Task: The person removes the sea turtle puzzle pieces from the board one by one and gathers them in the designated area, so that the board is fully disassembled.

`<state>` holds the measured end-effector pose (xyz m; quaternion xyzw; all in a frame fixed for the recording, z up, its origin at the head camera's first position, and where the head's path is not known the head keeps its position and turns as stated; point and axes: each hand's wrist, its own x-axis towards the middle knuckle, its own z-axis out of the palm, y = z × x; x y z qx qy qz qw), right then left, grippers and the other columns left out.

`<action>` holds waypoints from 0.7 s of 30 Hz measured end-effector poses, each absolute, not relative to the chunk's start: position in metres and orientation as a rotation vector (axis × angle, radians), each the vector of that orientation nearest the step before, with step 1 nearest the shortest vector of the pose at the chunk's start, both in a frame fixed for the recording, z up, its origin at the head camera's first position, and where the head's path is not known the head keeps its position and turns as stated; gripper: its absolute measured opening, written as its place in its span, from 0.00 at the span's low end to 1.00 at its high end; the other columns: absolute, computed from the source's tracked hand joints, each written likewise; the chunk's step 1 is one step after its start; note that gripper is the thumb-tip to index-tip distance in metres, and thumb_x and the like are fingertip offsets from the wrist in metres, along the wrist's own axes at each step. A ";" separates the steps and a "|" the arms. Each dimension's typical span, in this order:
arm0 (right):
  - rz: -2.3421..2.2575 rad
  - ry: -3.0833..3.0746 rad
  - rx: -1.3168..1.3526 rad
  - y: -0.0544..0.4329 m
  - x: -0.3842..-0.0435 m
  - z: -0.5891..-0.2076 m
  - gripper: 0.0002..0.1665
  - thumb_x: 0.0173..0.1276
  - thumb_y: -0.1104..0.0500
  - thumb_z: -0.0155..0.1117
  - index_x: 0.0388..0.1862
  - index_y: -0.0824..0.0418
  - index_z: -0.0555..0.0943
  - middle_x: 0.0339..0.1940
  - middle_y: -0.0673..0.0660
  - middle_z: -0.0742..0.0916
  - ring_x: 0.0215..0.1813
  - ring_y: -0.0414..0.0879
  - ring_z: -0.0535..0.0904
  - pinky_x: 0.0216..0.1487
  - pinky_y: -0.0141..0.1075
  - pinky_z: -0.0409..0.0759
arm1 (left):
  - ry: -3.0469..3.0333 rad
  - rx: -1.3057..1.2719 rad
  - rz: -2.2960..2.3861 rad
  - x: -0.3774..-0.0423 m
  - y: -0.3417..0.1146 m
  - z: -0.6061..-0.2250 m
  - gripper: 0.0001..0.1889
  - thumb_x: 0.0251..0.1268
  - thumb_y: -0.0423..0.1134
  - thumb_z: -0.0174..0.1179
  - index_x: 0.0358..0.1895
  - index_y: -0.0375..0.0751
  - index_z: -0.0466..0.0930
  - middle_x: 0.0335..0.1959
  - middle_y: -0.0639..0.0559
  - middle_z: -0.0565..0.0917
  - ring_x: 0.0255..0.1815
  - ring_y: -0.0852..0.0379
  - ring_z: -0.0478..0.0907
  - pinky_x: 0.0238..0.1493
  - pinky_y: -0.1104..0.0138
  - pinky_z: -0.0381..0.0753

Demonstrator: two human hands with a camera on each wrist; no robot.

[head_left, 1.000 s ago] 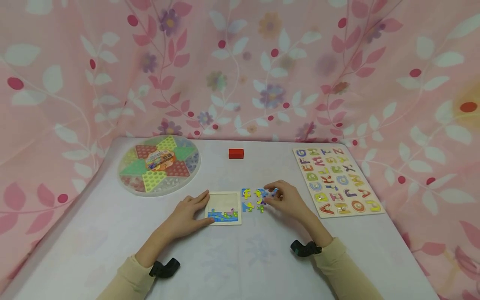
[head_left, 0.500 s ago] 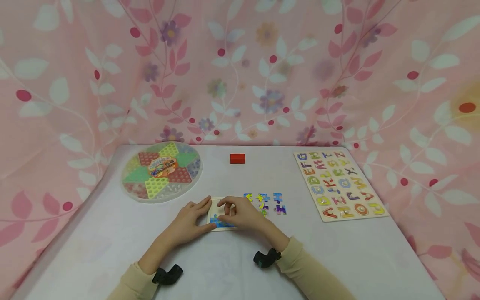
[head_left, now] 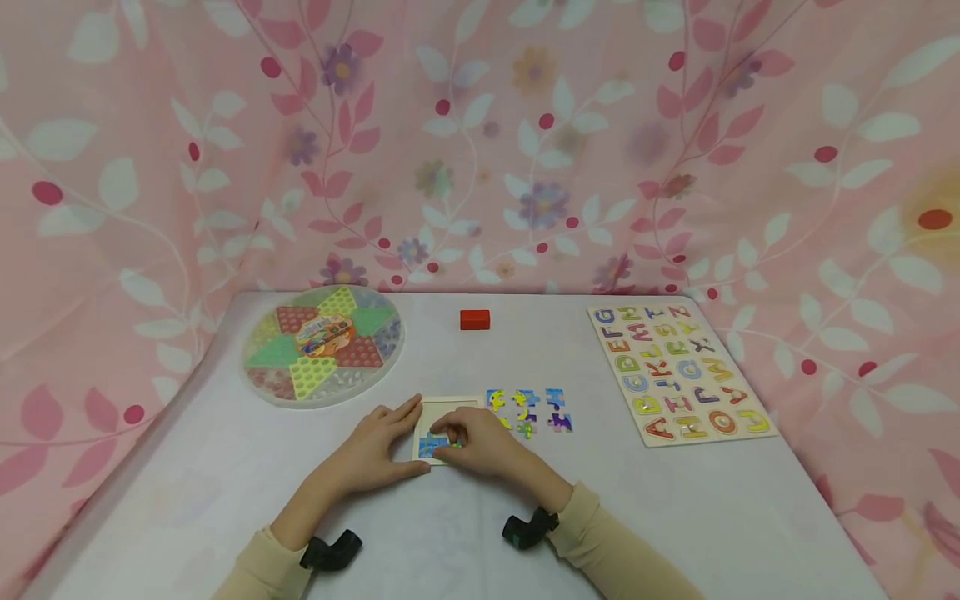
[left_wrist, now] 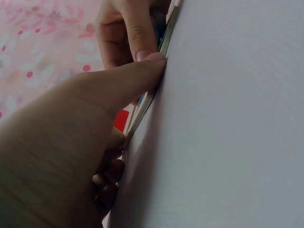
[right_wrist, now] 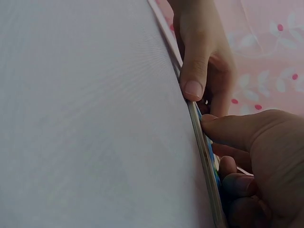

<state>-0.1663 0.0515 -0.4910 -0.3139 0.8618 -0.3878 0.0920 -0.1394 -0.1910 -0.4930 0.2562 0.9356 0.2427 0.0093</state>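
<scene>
On my head feed, the right hand (head_left: 480,443) is over the lower middle of the frame, thumb and fingers curled close together above a small pale puzzle tray (head_left: 453,399). I can't tell whether a piece sits between the fingertips; the fingers hide that spot. My right wrist feed shows its thumb tip down against the blue layer inside the rim.

The left hand (head_left: 371,447) holds the tray steady at its left side, thumb and forefinger spread wide, forefinger by the upper corner and thumb along the near edge. Blue pieces (head_left: 431,448) fill the tray's lower left, and its upper part shows bare board.

Just right of the tray I see loose puzzle pieces (head_left: 558,422), blue, yellow, green and purple. Farther out, a red block (head_left: 475,320) is at upper centre, a round star-patterned board (head_left: 324,335) at centre left and an alphabet board (head_left: 675,438) at centre right, all on white cloth (head_left: 465,525). A pink floral curtain (head_left: 480,208) spans the top.
</scene>
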 end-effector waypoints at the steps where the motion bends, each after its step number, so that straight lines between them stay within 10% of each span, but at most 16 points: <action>1: -1.148 2.564 -0.935 0.051 -0.166 -0.491 0.16 0.67 0.56 0.80 0.52 0.57 0.90 0.30 0.44 0.80 0.28 0.33 0.69 0.33 0.27 0.68 | 2.922 0.806 0.760 -0.140 -0.191 -0.493 0.51 0.60 0.63 0.75 0.79 0.33 0.68 0.82 0.44 0.67 0.57 0.51 0.74 0.58 0.51 0.74; 21: -1.062 2.590 -0.934 0.049 -0.164 -0.485 0.19 0.66 0.53 0.81 0.54 0.53 0.89 0.28 0.46 0.79 0.31 0.35 0.69 0.35 0.28 0.66 | 2.918 0.787 0.776 -0.140 -0.191 -0.495 0.50 0.63 0.63 0.73 0.79 0.34 0.68 0.83 0.46 0.66 0.57 0.51 0.73 0.58 0.51 0.73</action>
